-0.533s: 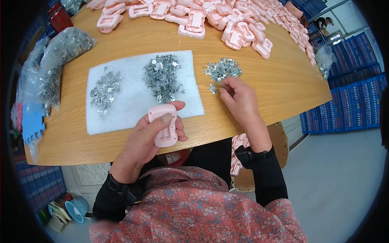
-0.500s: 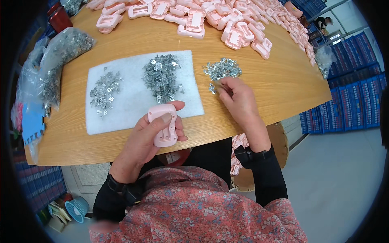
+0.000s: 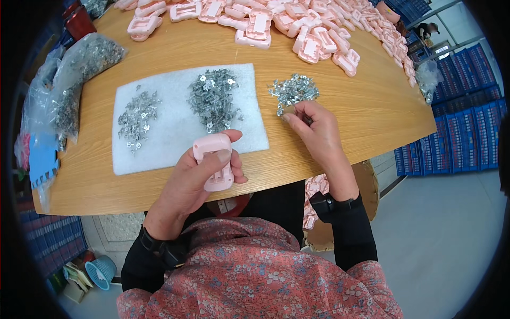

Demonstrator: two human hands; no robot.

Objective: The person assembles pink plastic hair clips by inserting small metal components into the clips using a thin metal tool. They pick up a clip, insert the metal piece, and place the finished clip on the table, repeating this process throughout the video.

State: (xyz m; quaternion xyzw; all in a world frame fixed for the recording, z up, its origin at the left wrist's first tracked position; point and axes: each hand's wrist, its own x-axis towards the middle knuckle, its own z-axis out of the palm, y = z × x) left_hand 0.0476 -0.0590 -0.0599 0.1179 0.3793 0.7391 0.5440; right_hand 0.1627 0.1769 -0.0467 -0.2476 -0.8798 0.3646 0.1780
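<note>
My left hand (image 3: 197, 178) grips a pink plastic housing (image 3: 214, 160) upright over the near edge of the wooden table (image 3: 350, 106). My right hand (image 3: 316, 133) rests on the table with thumb and fingertips pinched on a small metal clip (image 3: 287, 110) at the near edge of a loose pile of metal clips (image 3: 294, 90). A white foam pad (image 3: 175, 133) lies left of that pile and carries two more heaps of metal clips, one in the middle (image 3: 212, 98) and a thinner one at the left (image 3: 138, 117).
A large heap of pink plastic housings (image 3: 297, 26) covers the far side of the table. Clear bags of metal parts (image 3: 79, 69) lie at the left edge. Blue crates (image 3: 457, 122) stand stacked on the right. A cardboard box (image 3: 366, 183) sits under the table.
My right hand's fingertips have closed on a clip at the near edge of the loose pile and lifted slightly. My left hand with the pink housing has barely moved.
</note>
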